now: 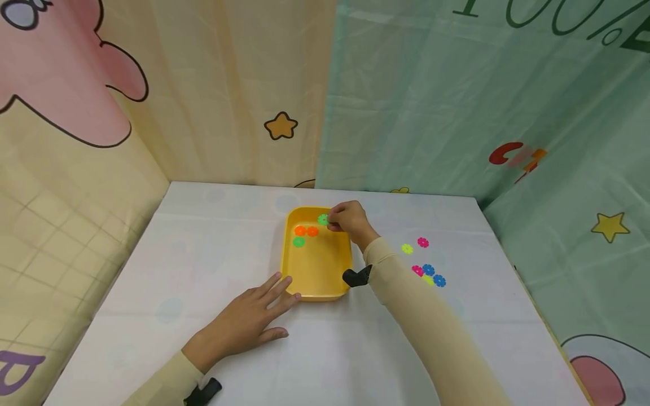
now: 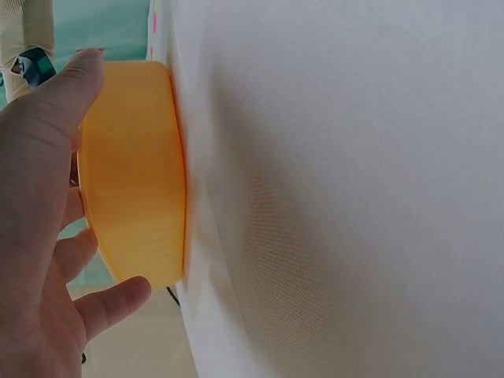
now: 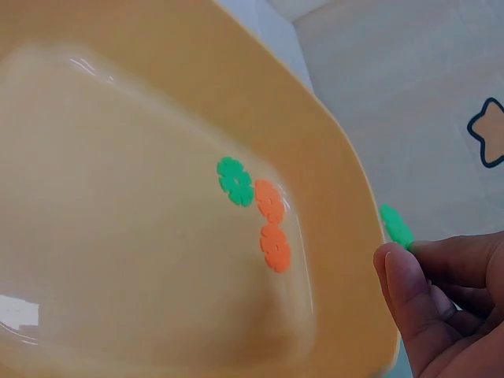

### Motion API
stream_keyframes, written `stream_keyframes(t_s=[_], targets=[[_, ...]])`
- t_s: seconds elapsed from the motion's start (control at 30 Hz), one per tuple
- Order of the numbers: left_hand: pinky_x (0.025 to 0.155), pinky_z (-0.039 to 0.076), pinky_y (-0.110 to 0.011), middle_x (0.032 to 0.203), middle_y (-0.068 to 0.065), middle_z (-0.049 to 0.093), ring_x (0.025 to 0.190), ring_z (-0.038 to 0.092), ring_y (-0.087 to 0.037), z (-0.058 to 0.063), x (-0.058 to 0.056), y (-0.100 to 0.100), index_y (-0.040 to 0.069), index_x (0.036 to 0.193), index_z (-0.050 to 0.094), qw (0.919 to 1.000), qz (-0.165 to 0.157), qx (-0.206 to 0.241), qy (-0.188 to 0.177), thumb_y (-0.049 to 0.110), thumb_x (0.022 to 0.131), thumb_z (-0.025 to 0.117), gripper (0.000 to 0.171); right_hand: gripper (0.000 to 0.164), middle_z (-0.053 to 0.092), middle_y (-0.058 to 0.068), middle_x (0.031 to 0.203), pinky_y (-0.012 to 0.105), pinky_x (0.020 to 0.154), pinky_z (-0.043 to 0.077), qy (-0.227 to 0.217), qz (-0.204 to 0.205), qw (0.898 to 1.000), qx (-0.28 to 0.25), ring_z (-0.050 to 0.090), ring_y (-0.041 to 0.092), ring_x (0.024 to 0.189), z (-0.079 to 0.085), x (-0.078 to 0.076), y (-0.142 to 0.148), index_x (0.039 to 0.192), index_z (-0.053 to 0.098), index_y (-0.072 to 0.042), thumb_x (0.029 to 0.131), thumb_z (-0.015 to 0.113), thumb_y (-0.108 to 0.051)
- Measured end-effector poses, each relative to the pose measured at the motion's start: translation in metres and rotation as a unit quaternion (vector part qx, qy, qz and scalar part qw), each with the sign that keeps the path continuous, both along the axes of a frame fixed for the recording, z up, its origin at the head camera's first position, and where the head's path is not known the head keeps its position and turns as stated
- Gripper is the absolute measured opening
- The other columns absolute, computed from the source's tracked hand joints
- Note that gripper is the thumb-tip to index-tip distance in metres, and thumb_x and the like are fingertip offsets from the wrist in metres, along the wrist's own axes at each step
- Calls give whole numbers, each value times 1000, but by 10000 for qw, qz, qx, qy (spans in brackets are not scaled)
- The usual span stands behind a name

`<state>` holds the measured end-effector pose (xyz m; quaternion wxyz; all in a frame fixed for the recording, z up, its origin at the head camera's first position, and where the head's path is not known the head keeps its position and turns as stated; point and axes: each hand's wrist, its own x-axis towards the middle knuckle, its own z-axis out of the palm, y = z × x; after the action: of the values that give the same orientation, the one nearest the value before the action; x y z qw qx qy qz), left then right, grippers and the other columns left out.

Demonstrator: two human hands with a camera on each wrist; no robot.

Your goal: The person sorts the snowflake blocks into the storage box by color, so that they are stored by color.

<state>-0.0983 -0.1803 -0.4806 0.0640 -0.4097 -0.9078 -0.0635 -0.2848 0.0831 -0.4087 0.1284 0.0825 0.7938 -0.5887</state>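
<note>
A yellow tray (image 1: 317, 270) sits mid-table. My right hand (image 1: 350, 221) is over its far right corner, pinching a green flower-shaped disc (image 1: 323, 219) between thumb and fingertips; the right wrist view shows the pinched green disc (image 3: 396, 227) near the tray rim. Lying on the tray floor are a green disc (image 3: 235, 181) and two orange discs, one orange disc (image 3: 269, 201) beside the green one and another orange disc (image 3: 276, 248). My left hand (image 1: 254, 316) has its fingers spread, fingertips at the tray's near left corner. In the left wrist view those fingers (image 2: 114, 307) lie along the tray's outer wall (image 2: 134, 173).
Right of the tray, loose discs lie on the white table (image 1: 203, 254): a pink disc (image 1: 423, 242), a yellow disc (image 1: 407, 248), and a small cluster with blue discs (image 1: 439, 280). Patterned curtains (image 1: 228, 90) stand behind the table and at both sides.
</note>
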Motion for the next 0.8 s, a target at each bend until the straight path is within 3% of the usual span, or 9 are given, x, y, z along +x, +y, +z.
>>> stream_keyframes(t_s=[0.27, 0.6, 0.8], targets=[[100, 54, -47, 165, -12, 33, 152, 29, -33, 0, 0, -1, 27, 157, 42, 10000, -15, 45, 70, 62, 96, 59, 73, 7, 66, 18, 101, 36, 80, 62, 87, 124, 9999, 72, 67, 16, 64, -4, 2, -11, 100, 69, 7, 95, 66, 3], [99, 54, -48, 165, -13, 33, 152, 30, -34, 2, 0, 0, 27, 157, 42, 10000, -21, 34, -18, 61, 96, 59, 72, 6, 65, 16, 99, 36, 78, 63, 158, 349, 9971, 660, 69, 18, 68, -15, 5, -28, 97, 71, 4, 93, 66, 4], [99, 54, -47, 165, -11, 32, 153, 29, -32, 3, 1, 1, 28, 157, 42, 10000, 11, -2, -37, 61, 96, 59, 72, 7, 64, 14, 94, 29, 70, 62, 81, 459, 9922, 1160, 68, 17, 63, -20, 5, -32, 93, 72, 4, 91, 66, 6]])
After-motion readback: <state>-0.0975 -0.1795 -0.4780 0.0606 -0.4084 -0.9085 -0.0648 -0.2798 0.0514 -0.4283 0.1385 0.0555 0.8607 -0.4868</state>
